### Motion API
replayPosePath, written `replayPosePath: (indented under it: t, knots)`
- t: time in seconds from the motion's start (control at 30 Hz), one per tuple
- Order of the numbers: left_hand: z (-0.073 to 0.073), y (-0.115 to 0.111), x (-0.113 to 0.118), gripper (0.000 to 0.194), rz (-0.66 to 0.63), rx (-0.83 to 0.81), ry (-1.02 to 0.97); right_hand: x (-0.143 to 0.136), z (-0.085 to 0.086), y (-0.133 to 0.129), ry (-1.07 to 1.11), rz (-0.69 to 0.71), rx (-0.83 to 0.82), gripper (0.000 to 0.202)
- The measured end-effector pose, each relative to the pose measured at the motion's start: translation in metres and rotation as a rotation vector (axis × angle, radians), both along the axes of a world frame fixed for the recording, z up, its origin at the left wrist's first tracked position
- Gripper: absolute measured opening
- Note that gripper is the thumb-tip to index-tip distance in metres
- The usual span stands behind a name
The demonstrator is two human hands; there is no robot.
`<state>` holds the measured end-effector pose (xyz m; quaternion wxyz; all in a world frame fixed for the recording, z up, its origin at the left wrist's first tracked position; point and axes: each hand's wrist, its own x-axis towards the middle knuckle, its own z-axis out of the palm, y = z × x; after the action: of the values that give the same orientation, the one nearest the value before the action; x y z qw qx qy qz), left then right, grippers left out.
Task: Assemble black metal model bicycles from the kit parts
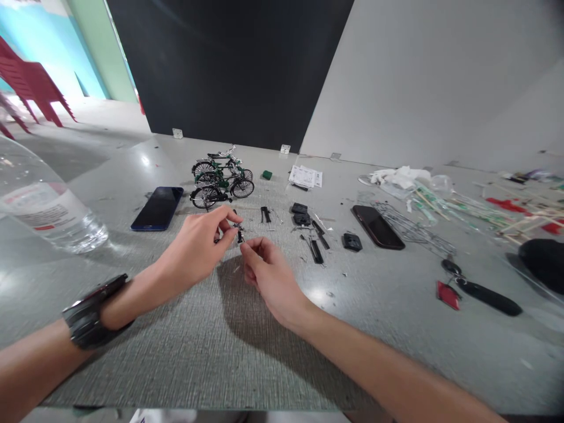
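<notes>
Both hands meet above the table around a small dark-and-silver model part, too small to make out fully. My left hand, with a black watch on its wrist, pinches it between thumb and fingers. From the right, my right hand has thumb and forefinger closed at the part's lower end. Just beyond them stand several miniature bicycles, black, green and silver. Loose black bicycle pieces lie to the right of the hands, with more black parts farther right.
A blue phone and a water bottle are at left. Folded paper and a green block lie behind. Rightward are a dark phone, wire frames, a key fob and plastic scraps. A black panel rises behind.
</notes>
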<state>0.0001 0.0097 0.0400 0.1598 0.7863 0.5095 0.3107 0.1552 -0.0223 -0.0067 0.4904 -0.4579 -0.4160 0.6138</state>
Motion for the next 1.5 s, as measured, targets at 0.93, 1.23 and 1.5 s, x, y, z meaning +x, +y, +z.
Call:
replayPosePath:
  t: [0.93, 1.23, 1.5]
  knots:
    - [0.002, 0.009, -0.016, 0.032, -0.139, -0.215, -0.221, 0.028, -0.005, 0.036, -0.897, -0.146, 0.719, 0.013]
    - [-0.023, 0.035, -0.021, 0.028, -0.392, -0.007, -0.169, 0.031, 0.001, 0.035, -0.871, -0.068, 0.714, 0.009]
    - [-0.037, 0.037, -0.015, 0.02, -0.223, -0.082, -0.296, 0.035, 0.007, 0.031, -0.821, 0.03, 0.636, 0.02]
